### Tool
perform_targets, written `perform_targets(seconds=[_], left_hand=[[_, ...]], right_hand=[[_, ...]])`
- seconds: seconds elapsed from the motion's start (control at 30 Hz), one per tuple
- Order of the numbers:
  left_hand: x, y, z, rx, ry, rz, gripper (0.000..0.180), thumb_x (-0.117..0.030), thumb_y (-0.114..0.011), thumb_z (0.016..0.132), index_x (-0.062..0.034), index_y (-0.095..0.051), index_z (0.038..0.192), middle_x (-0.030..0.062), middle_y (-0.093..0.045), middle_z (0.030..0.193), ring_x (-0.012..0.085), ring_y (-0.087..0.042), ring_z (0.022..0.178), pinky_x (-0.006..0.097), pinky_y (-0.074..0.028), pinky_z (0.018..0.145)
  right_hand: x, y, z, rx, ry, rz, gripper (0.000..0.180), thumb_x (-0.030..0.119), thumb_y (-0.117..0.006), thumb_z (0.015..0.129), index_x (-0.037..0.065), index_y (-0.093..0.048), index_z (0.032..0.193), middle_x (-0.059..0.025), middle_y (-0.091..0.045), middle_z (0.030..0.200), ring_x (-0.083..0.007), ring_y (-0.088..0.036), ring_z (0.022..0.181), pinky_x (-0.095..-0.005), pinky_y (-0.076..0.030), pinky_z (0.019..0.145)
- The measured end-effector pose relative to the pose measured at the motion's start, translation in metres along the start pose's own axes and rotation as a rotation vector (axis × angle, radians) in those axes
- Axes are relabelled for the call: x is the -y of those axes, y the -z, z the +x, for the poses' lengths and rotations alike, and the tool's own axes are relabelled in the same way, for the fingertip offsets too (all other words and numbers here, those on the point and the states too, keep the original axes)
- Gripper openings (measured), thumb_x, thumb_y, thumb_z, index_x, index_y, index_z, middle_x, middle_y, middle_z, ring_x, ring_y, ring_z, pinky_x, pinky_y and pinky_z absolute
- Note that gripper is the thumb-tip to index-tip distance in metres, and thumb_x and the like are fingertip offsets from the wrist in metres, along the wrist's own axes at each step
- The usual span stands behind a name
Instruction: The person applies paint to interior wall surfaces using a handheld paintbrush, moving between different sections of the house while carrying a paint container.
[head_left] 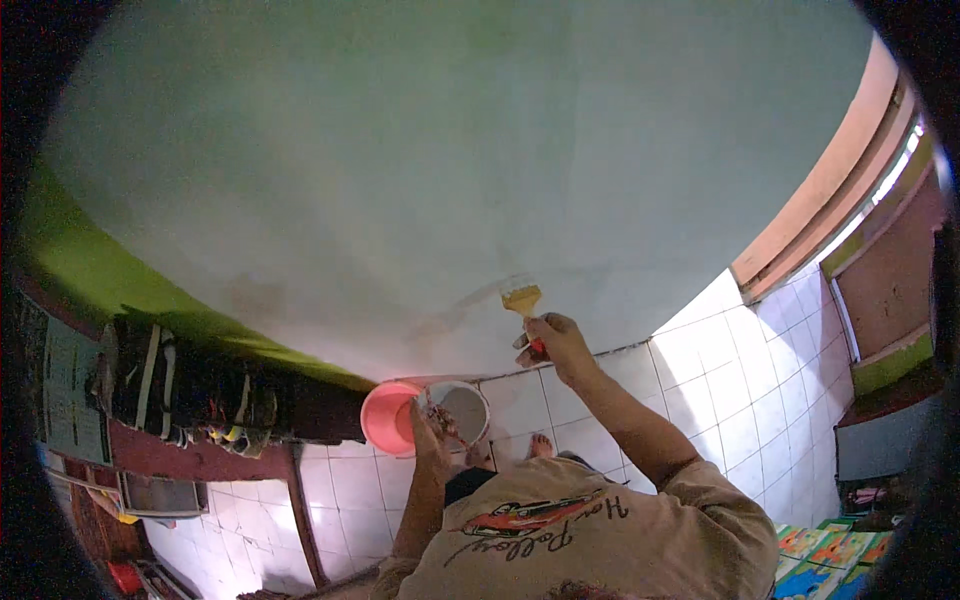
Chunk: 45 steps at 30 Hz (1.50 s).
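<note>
The person's right hand (553, 340) is gripping a paintbrush (524, 303) w/ fingers closed round the handle, bristles pressing the pale wall (420, 170) just above the tiled floor (760, 380). The left hand (432, 432) is clasping a small paint tub (462, 410), tilted, beside a pink bucket (385, 418). Risk, prob.: tub is tipping further, paint spilling on tiles near the bare foot (540, 445); an overloaded brush dripping down the wall.

One head-worn fisheye view — looking down and forward, close over the wall (420, 170) and tiled floor (740, 370).
</note>
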<state>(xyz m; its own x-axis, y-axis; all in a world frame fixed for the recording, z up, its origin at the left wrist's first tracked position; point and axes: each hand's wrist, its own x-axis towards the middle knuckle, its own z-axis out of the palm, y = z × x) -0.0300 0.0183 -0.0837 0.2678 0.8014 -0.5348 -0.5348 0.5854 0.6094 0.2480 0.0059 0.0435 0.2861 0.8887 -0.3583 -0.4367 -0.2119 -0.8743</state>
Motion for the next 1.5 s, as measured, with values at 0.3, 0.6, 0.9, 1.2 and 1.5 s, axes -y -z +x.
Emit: perform_targets(seconds=[0.3, 0.6, 0.9, 1.2, 1.5], left_hand=[[-0.009, 0.008, 0.019, 0.020, 0.073, 0.014, 0.050, -0.063, -0.046, 0.088, -0.0144, -0.054, 0.096, -0.0001, -0.051, 0.068, 0.0150, -0.046, 0.053, 0.029, -0.039, 0.047], [-0.048, 0.019, 0.023, -0.251, 0.219, 0.110, 0.044, -0.058, -0.053, 0.086, -0.0141, -0.055, 0.090, -0.0001, -0.053, 0.068, 0.0156, -0.049, 0.054, 0.033, -0.043, 0.046], [-0.052, 0.064, 0.034, 0.100, 0.131, 0.091, 0.043, -0.057, -0.053, 0.087, -0.0143, -0.055, 0.092, -0.0001, -0.052, 0.067, 0.0154, -0.049, 0.054, 0.032, -0.043, 0.046], [-0.058, 0.067, 0.047, 0.133, 0.173, 0.110, 0.044, -0.057, -0.052, 0.088, -0.0142, -0.056, 0.096, 0.0000, -0.052, 0.068, 0.0150, -0.050, 0.056, 0.031, -0.043, 0.048], [-0.060, 0.058, 0.049, 0.171, 0.159, 0.107, 0.045, -0.057, -0.051, 0.088, -0.0141, -0.056, 0.100, 0.0000, -0.052, 0.070, 0.0145, -0.050, 0.058, 0.031, -0.043, 0.049]], right_hand=[[0.187, -0.071, -0.058, 0.092, 0.329, -0.026, 0.026, 0.022, -0.057, 0.088, -0.003, -0.056, 0.090, -0.0172, -0.063, 0.078, -0.0236, -0.063, 0.059, -0.0350, -0.054, 0.057], [0.311, -0.128, -0.110, 0.167, 0.963, -0.319, 0.036, 0.032, -0.055, 0.092, -0.004, -0.058, 0.100, -0.0147, -0.066, 0.085, -0.0200, -0.064, 0.060, -0.0319, -0.055, 0.058], [0.215, -0.105, -0.043, -0.085, 0.740, -0.270, 0.039, 0.039, -0.056, 0.093, 0.000, -0.055, 0.101, -0.0130, -0.064, 0.085, -0.0194, -0.062, 0.056, -0.0322, -0.054, 0.052], [0.162, -0.093, -0.089, -0.079, 0.697, -0.218, 0.036, 0.034, -0.052, 0.095, -0.001, -0.054, 0.101, -0.0127, -0.063, 0.079, -0.0154, -0.059, 0.050, -0.0276, -0.051, 0.046], [0.315, -0.135, -0.079, -0.026, 1.141, -0.356, 0.038, 0.035, -0.053, 0.094, -0.003, -0.057, 0.099, -0.0119, -0.066, 0.083, -0.0160, -0.060, 0.054, -0.0294, -0.053, 0.053]])
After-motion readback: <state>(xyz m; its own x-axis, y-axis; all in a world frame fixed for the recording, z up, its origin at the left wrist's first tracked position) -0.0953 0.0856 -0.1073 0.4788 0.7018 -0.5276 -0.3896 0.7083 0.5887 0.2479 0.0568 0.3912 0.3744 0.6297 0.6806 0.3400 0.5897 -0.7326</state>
